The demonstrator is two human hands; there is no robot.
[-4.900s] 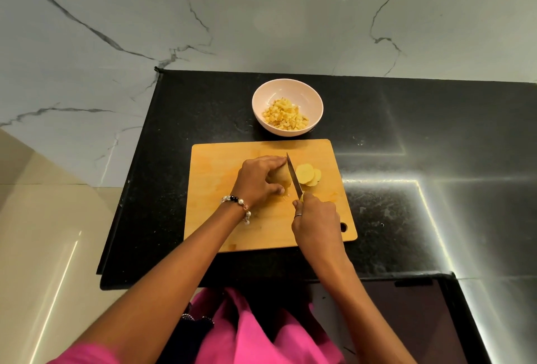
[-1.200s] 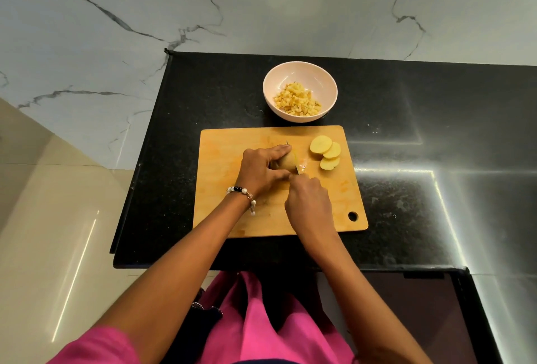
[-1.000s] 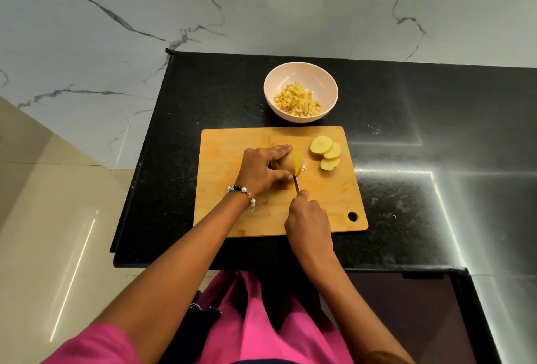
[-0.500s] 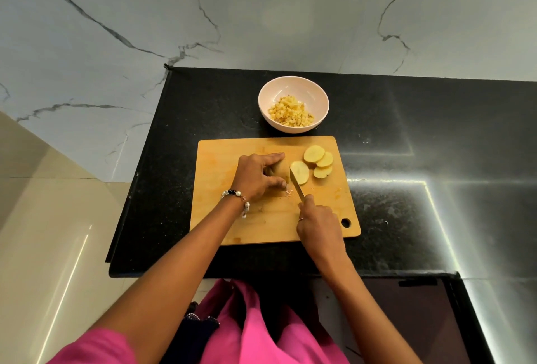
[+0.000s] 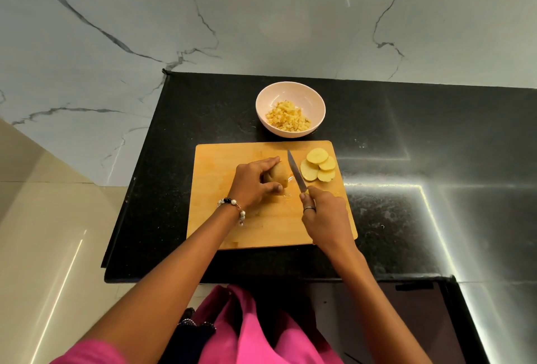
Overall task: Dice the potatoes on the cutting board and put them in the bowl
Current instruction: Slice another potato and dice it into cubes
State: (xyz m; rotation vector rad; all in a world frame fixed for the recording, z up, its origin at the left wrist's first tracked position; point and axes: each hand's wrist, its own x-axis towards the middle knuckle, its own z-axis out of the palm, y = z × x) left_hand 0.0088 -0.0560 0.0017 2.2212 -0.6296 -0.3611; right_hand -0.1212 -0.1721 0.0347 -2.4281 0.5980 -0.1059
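Observation:
A wooden cutting board (image 5: 220, 218) lies on the black counter. My left hand (image 5: 252, 183) grips the uncut part of a potato (image 5: 280, 176) near the board's middle. My right hand (image 5: 322, 215) holds a knife (image 5: 296, 173) whose blade stands just right of the potato's cut face, tip pointing away from me. Several round potato slices (image 5: 318, 167) lie overlapped at the board's far right corner. Behind the board stands a white bowl (image 5: 273, 96) with diced potato (image 5: 287, 118) inside.
The black counter (image 5: 406, 131) extends to the right of the board, its left edge dropping to a beige floor. A marble wall (image 5: 261, 15) rises behind the bowl. A dark appliance surface (image 5: 406, 320) sits at the lower right, near my pink clothing.
Another slice has come off the potato and joined the pile at the right. The knife has lifted clear and now stands beside the potato's cut face.

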